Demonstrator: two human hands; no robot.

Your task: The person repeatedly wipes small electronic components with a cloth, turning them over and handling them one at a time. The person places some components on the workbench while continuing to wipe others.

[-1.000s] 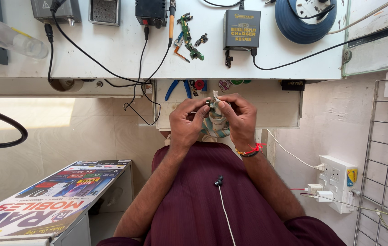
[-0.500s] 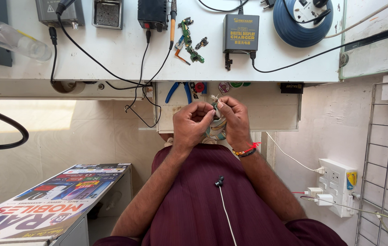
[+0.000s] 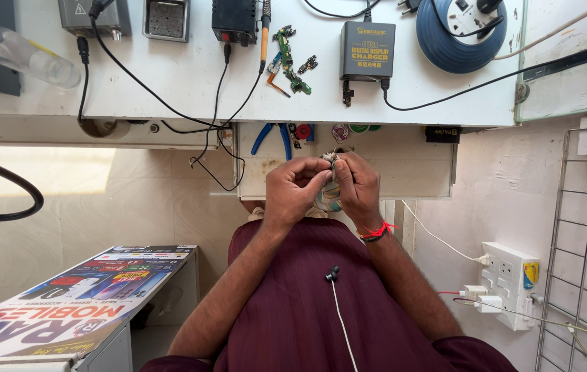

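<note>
My left hand [image 3: 297, 191] and my right hand [image 3: 357, 187] meet in front of my chest, over an open drawer [image 3: 417, 172]. Together their fingertips pinch a small pale object [image 3: 330, 164] with thin wires; its details are too small to tell. A patterned, roundish piece [image 3: 328, 200] shows just below, between the two palms. A red thread band [image 3: 376, 233] circles my right wrist. Several small green circuit boards [image 3: 292, 58] lie on the white bench top [image 3: 190, 76] above my hands.
On the bench stand a dark charger box [image 3: 367, 49], a soldering iron [image 3: 264, 34], a blue cable reel [image 3: 460, 29] and a clear bottle [image 3: 21, 55]. Blue pliers [image 3: 271, 138] lie in the drawer. A wall socket block [image 3: 510, 282] and wire rack [image 3: 583, 248] sit right; a printed box [image 3: 66, 303] left.
Both hands have stayed pressed together on the small object, shifting slightly upward toward the drawer; the fingers have regripped a little.
</note>
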